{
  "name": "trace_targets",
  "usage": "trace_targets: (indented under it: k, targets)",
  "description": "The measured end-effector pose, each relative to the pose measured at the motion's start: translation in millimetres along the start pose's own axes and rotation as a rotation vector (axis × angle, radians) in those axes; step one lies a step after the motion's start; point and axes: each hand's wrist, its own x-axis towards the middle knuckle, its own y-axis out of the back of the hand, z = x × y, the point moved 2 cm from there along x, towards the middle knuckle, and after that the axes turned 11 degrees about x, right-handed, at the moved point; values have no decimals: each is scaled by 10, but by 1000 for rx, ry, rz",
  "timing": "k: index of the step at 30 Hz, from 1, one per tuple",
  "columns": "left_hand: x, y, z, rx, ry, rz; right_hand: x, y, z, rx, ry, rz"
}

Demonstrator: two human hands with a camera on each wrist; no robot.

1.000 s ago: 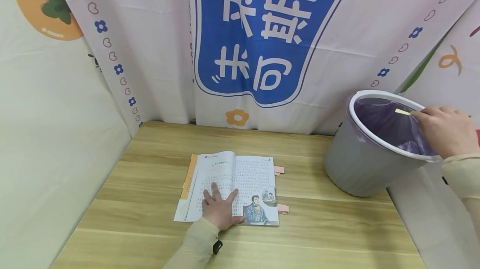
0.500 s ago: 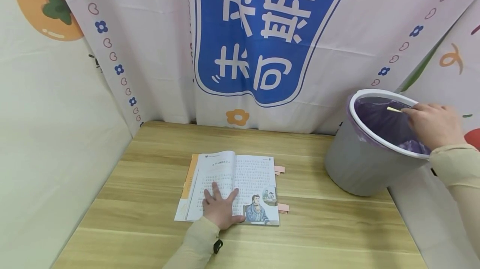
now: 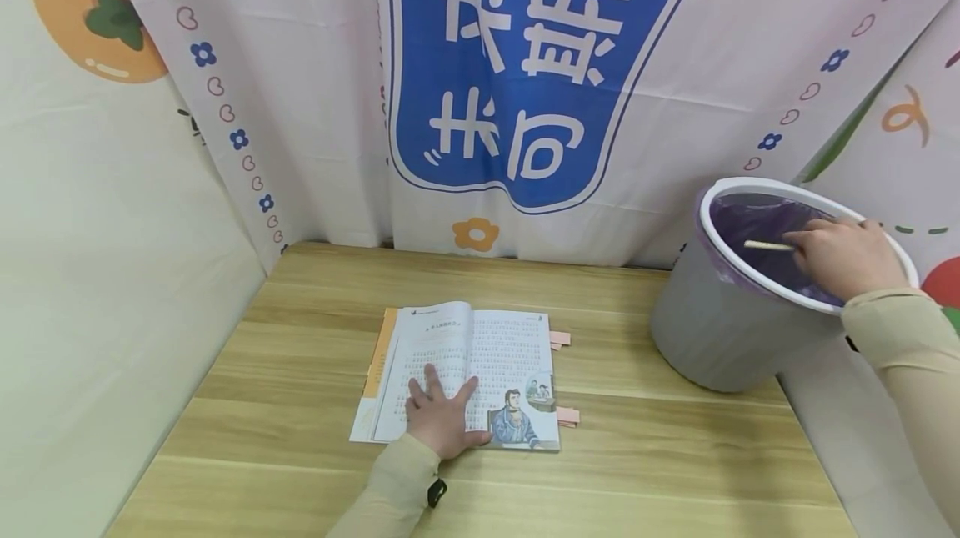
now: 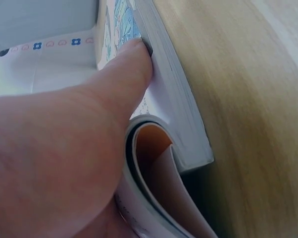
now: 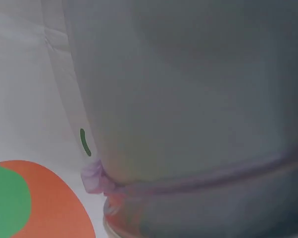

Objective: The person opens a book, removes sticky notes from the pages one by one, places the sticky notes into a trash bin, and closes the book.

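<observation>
An open book (image 3: 480,354) lies on the wooden table (image 3: 300,455), with a portrait picture on its right page. My left hand (image 3: 442,413) presses flat on the pages, fingers spread; in the left wrist view the thumb (image 4: 124,84) rests on the page beside the book's edge (image 4: 183,124). My right hand (image 3: 843,258) is over the mouth of the grey bin (image 3: 720,329) and pinches a small yellowish paper strip (image 3: 767,245) inside the rim. The right wrist view shows only the bin's outer wall (image 5: 188,99) close up.
Pink paper tabs (image 3: 559,339) (image 3: 567,415) stick out from the book's right edge. The bin has a purple liner (image 3: 750,225) and stands at the table's right back corner. Printed cloth (image 3: 525,62) hangs behind and on both sides.
My right hand has moved left and down, carrying the paper strip from the bin's far rim deeper over its opening. The left hand and the book have not moved.
</observation>
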Motion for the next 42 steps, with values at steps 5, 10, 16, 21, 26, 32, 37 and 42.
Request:
trace_targets:
  k: [5,10,16,21,26,32,37,42]
  targets:
    - [-11,13,7,-6,-2,3,-1,17,-5,0,8,-48]
    - [-18,23,9,-9,-4,8,15,157,-59,9,-33,-5]
    - [-5,11,10,-9,-6,3,-1,434,-234,43,-66,153]
    - [3,9,12,-12,-5,-2,-86,615,-509,119,-24,374]
    - [8,8,13,-7,-6,0,-185,621,-869,208,85,635]
    - [7,16,11,-4,-7,1,-323,400,-1261,322,88,716]
    - [13,8,8,-4,-6,-3,-439,61,-1520,404,84,723]
    - [18,7,12,-1,-4,-2,-564,-359,-1801,495,51,673]
